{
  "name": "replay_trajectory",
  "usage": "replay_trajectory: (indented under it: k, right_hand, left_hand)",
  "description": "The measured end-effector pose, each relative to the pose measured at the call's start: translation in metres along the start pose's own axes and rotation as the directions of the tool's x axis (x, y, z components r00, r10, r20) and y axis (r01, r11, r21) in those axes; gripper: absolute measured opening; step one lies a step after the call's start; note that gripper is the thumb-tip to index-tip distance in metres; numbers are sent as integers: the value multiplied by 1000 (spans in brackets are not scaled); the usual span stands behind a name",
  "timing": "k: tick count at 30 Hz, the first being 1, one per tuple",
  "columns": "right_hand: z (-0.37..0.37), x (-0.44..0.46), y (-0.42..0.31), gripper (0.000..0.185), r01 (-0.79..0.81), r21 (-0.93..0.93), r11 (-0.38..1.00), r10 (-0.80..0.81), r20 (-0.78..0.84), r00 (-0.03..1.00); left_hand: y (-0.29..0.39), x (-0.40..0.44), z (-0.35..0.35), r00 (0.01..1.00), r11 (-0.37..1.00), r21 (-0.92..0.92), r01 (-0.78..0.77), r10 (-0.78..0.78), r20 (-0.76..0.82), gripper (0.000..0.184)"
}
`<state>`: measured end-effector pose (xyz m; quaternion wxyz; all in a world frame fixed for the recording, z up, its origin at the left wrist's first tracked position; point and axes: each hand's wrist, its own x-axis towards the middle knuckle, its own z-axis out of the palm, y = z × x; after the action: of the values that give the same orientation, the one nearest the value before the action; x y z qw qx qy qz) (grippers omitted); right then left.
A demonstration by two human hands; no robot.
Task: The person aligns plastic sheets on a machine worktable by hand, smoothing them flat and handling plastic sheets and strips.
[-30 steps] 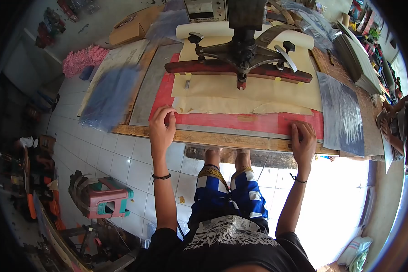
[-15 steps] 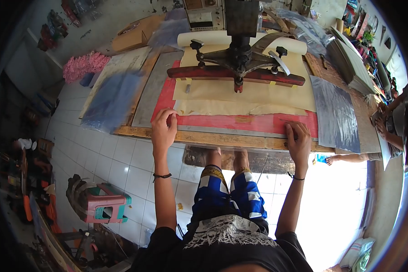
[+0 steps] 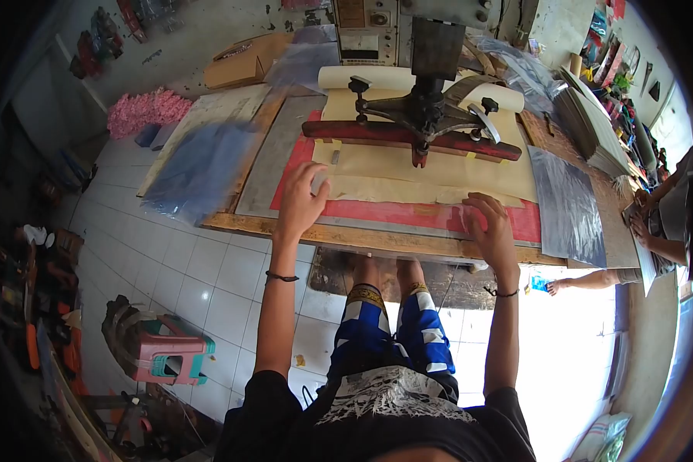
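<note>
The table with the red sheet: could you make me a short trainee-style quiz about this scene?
1. True or false: the red sheet shows along the near edge of the beige sheet.
2. Which is nearer the pink heap?
a) the left hand
b) the right hand
3. Name the two main colours of the stool.

Key: 1. True. 2. a. 3. Pink and green.

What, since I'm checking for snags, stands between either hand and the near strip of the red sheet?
Nothing visible: the left hand and right hand are right at the red sheet, though contact is unclear. The red press bar sits farther back, above the tan paper, beyond both hands.
</note>
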<state>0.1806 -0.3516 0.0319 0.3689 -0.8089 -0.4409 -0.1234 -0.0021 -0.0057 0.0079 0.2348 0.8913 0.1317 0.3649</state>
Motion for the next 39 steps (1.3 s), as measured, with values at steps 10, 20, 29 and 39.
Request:
replay_trajectory:
  k: [10,20,29,39]
  right_hand:
    - [36,9,16,37,22,-182,983,-10,68,998]
    - [39,5,14,38,17,-180,983,-2,83,997]
    - [29,9,12,38,49,-259,965,-5,168,986]
    - [25,14,40,38,52,-256,965,11,236,972]
  left_hand:
    - [-12,-5,6,972,990,115,-75,47,232,42]
    - [-15,-10,8,980,993,75,-86,71,187,40]
    - [-24,-1,8,977,997,60,-41,28,214,27]
    - [-17,-3,6,982,996,25,-81,76,175,25]
